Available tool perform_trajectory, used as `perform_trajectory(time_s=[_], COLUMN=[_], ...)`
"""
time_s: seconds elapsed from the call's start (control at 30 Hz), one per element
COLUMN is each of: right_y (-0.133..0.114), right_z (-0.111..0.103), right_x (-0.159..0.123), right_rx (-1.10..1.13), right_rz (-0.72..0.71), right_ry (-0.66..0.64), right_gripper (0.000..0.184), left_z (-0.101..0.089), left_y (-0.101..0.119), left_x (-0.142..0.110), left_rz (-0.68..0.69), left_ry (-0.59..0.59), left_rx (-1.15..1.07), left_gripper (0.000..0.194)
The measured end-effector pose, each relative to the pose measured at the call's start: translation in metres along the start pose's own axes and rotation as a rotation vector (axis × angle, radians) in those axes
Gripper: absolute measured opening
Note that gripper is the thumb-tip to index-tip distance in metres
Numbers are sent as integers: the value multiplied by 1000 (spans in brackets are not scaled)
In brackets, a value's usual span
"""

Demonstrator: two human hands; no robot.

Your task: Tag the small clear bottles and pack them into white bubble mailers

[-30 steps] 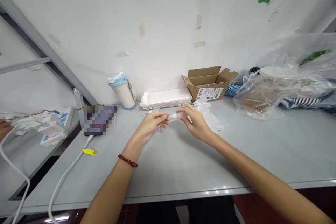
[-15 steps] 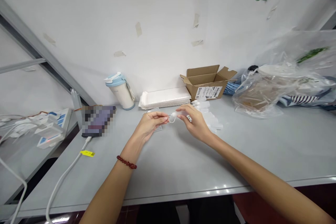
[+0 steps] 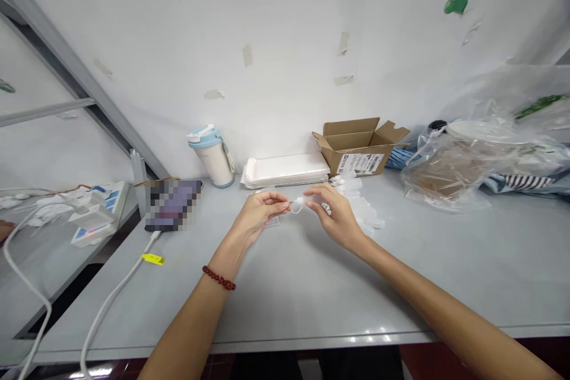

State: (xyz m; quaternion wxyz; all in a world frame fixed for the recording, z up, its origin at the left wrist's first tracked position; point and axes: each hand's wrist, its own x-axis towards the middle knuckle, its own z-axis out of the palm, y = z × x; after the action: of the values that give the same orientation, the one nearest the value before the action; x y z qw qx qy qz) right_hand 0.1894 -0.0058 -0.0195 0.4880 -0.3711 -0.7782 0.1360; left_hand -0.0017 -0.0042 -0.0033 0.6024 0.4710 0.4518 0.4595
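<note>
A small white plastic piece with a thin curved strap (image 3: 298,204) is held just above the grey table between my hands. My left hand (image 3: 260,214) is closed in a pinch at its left end, where the strap meets the fingertips. From the other side, my right hand (image 3: 336,217) pinches the white end between thumb and fingers. Fine detail at the fingertips is too small to make out. Behind and right of my right hand lie several clear and white plastic pieces (image 3: 369,217). A flat clear plastic piece (image 3: 272,222) shows partly beyond my left hand.
At the back stand a blue-lidded cup (image 3: 212,157), a stack of white flat packets (image 3: 289,169) and an open cardboard box (image 3: 356,157). Plastic bags (image 3: 454,166) lie right. Left are a phone (image 3: 173,205) with its cable, a power strip (image 3: 100,219) and part of another person's hand (image 3: 4,230).
The whole view has shifted, so things appear slightly further right and lower. Both hands keep their pinch on the white piece, with only slight finger movement.
</note>
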Motion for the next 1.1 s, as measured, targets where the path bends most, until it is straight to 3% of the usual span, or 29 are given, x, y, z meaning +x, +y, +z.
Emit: perform_trajectory(time_s=[0.7,1.1], right_y=[1,6], right_z=[0,6], right_x=[0,-5], right_rx=[5,2], right_rz=[-44,-98], right_ry=[24,29], right_gripper=[12,13], left_z=[3,13], left_y=[3,1], left_x=[-3,-6], left_rz=[-2,79], left_ry=[12,59], left_rx=[-3,88], left_gripper=[21,18])
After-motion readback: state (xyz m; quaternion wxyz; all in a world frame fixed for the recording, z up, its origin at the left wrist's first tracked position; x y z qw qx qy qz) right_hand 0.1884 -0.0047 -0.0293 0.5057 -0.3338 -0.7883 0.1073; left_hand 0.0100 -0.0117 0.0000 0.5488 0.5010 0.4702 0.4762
